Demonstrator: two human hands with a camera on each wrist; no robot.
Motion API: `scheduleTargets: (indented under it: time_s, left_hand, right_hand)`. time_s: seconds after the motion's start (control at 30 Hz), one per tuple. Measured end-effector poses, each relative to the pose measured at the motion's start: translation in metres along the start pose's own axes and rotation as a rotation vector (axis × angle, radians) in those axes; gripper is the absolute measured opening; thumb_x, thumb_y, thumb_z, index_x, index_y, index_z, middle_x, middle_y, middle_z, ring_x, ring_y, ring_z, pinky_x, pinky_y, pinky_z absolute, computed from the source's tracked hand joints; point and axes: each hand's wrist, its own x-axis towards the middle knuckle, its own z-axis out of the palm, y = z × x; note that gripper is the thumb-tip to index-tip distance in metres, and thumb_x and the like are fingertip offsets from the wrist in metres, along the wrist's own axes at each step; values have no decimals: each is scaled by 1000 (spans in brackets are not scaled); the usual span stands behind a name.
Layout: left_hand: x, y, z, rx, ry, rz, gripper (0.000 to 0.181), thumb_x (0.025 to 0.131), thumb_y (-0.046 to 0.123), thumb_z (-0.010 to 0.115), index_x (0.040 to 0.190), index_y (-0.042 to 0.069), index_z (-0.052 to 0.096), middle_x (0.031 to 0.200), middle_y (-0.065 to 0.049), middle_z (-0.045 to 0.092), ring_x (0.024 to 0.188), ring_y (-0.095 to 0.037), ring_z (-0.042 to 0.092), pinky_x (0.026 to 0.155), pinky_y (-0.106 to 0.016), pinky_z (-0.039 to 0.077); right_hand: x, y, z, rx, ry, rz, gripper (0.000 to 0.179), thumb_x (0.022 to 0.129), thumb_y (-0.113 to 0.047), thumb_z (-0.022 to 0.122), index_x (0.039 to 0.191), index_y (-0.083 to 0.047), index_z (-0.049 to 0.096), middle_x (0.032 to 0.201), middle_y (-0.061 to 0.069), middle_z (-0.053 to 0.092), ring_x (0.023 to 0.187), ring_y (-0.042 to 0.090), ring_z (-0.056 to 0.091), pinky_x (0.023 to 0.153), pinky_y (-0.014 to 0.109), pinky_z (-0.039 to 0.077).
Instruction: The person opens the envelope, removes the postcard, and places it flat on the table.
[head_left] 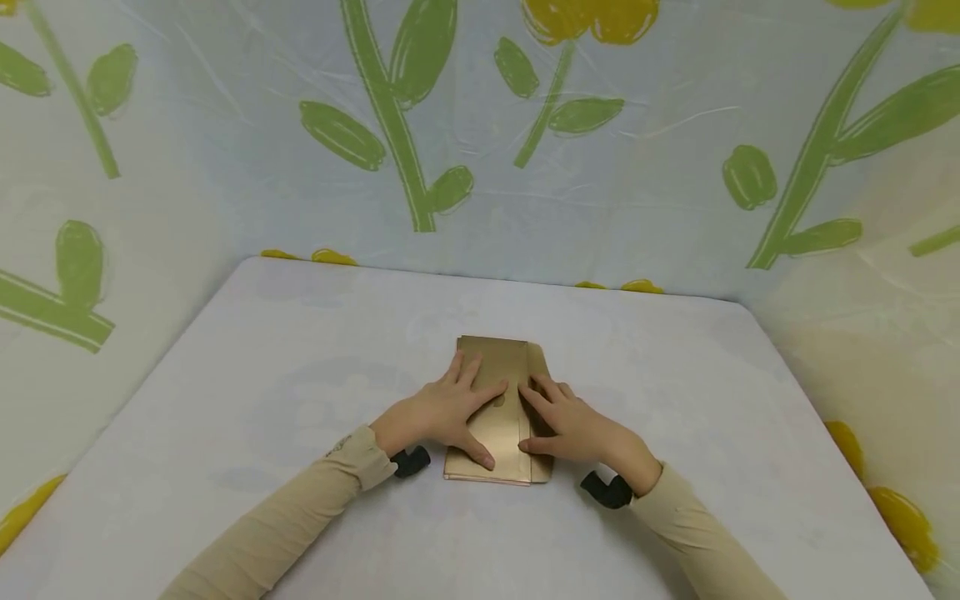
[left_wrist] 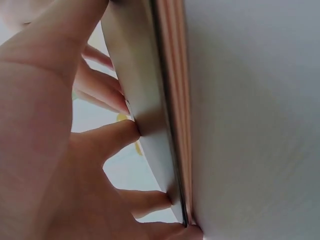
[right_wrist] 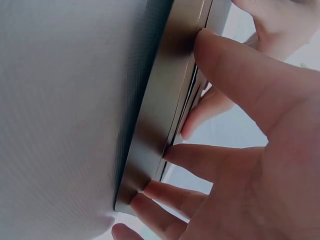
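A flat, gold-coloured folded cardboard box (head_left: pixel 502 354) lies on the white table, its long side running away from me. My left hand (head_left: pixel 442 410) is spread over its left part, with fingers and thumb pressing on the top panel. Along the right side, my right hand (head_left: pixel 577 425) touches the fold, and its fingertips (right_wrist: pixel 172 151) lie against a narrow side flap (head_left: pixel 542 471) that slopes down toward the table. Stacked pinkish-brown layers (left_wrist: pixel 181 100) show at the box's edge in the left wrist view. A small rounded notch sits mid-panel, partly behind the left index finger.
The pale table (head_left: pixel 337 333) stretches out on every side of the box. Behind and beside it hang cloth walls (head_left: pixel 637 192) printed with green stems and yellow flowers. A black strap piece (head_left: pixel 606 490) sits at the right wrist, another (head_left: pixel 411 462) at the left.
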Motion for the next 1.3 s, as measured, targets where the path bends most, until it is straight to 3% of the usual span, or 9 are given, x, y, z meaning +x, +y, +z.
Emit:
scheduleTargets:
  time_s: [0.17, 0.3, 0.57, 0.83, 1.3]
  left_hand:
    - [4, 3, -2, 32, -18, -25, 116, 66, 80, 70, 159, 30, 22, 163, -24, -3, 145, -52, -4, 102, -59, 41]
    - [12, 12, -5, 99, -29, -59, 111, 71, 83, 61, 159, 28, 24, 161, -29, 6, 143, -57, 3, 105, -57, 40]
    - [24, 31, -10, 218, -7, -119, 104, 75, 88, 47, 159, 31, 24, 153, -35, 24, 134, -67, 20, 99, -57, 45]
    - [32, 38, -8, 231, -21, -180, 97, 80, 87, 42, 159, 33, 24, 152, -34, 24, 133, -68, 21, 95, -60, 46]
    - [30, 44, -6, 209, -10, -218, 91, 85, 79, 46, 160, 35, 18, 152, -30, 23, 134, -68, 18, 98, -62, 43]
  right_hand:
    - [1, 2, 2, -6, 0, 8, 81, 96, -42, 64, 155, 0, 28, 161, 25, 14, 143, 48, 21, 108, 64, 29]
    - [2, 5, 3, -10, 8, 10, 82, 95, -45, 64, 155, -1, 28, 161, 24, 15, 142, 48, 22, 107, 64, 31]
    - [2, 8, 2, -3, 26, -34, 80, 96, -40, 64, 155, 1, 28, 159, 24, 18, 139, 45, 27, 106, 61, 34]
    - [2, 9, 1, -47, 95, -100, 61, 99, -22, 62, 149, 5, 38, 153, 27, 30, 129, 45, 37, 102, 60, 38]
    - [4, 8, 3, -58, 127, -119, 51, 101, -18, 59, 143, 7, 43, 149, 26, 34, 127, 45, 40, 101, 59, 39]
